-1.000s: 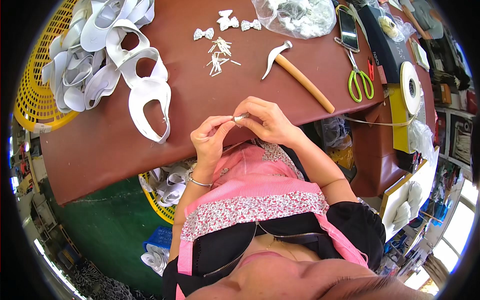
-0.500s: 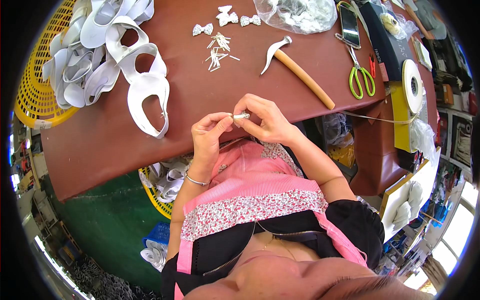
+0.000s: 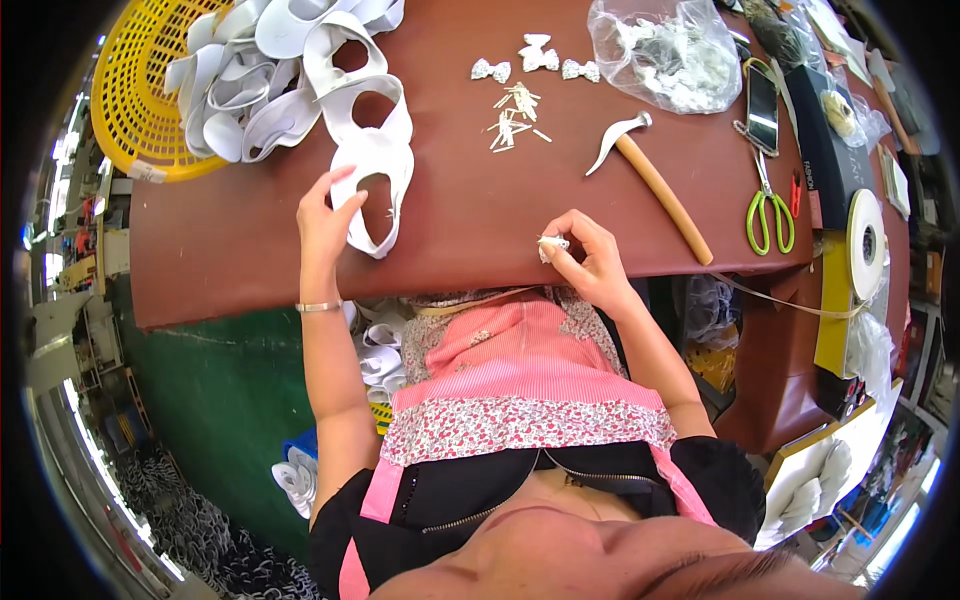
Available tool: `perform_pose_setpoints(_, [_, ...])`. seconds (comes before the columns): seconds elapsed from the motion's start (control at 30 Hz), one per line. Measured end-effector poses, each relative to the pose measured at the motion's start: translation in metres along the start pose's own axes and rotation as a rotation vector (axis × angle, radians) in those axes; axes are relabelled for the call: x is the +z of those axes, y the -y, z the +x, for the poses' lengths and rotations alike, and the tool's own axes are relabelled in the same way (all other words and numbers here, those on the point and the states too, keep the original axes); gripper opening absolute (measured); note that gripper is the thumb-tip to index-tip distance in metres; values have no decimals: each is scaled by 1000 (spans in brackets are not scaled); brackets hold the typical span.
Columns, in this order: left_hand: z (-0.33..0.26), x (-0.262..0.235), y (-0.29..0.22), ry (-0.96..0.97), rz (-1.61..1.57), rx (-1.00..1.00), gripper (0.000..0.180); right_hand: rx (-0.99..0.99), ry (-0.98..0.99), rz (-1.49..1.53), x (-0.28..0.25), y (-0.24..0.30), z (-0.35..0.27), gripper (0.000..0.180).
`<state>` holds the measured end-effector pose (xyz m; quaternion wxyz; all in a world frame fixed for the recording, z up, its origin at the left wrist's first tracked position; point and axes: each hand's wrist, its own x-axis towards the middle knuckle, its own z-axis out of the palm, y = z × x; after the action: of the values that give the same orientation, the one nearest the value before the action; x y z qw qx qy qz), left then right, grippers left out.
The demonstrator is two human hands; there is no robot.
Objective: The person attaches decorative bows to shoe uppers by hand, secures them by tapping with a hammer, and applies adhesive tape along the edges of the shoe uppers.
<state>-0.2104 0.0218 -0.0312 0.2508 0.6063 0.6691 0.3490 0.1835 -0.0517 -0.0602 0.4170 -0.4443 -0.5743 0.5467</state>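
Observation:
My left hand (image 3: 325,215) reaches to the lowest of a chain of white, cut-out pieces that look like shoe uppers (image 3: 395,165). Its thumb and index finger close over the left band of that piece, which lies flat on the table. Out to the right, my right hand (image 3: 593,255) pinches a small white patterned fabric bow (image 3: 552,243) just above the table's near edge; the fingers partly cover it. Beyond it lie more small patterned bows (image 3: 490,70) and a loose pile of short pale strips (image 3: 507,130).
A hammer (image 3: 660,185) with a wooden handle lies right of centre. Farther right are green-handled scissors (image 3: 769,222), a phone (image 3: 762,110) and a white tape reel (image 3: 865,243). A clear bag (image 3: 665,50) sits at the back, a yellow basket (image 3: 125,95) at far left on the brown table (image 3: 230,240).
My hands were together over the small bow. The left has let go and moved left onto the white shoe upper; the right keeps the bow. The view has shifted and turned slightly.

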Motion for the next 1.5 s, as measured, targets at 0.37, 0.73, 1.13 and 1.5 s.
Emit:
perform_pose_setpoints(0.37, [-125, 115, -111, 213, -33, 174, 75, -159, -82, 8, 3, 58, -8, 8])
perform_pose_setpoints(0.73, [-38, 106, -79, 249, 54, 530, 42, -254, -227, -259, 22, 15, 7, 16])
perform_pose_setpoints(1.13, [-24, 119, -65, 242, 543, 479, 59, -598, -141, -727, 66, 2, -18, 29])
perform_pose_setpoints(1.5, [-45, 47, -77, -1, 667, 262, 11, -163, -80, -356, 38, 5, 7, 17])
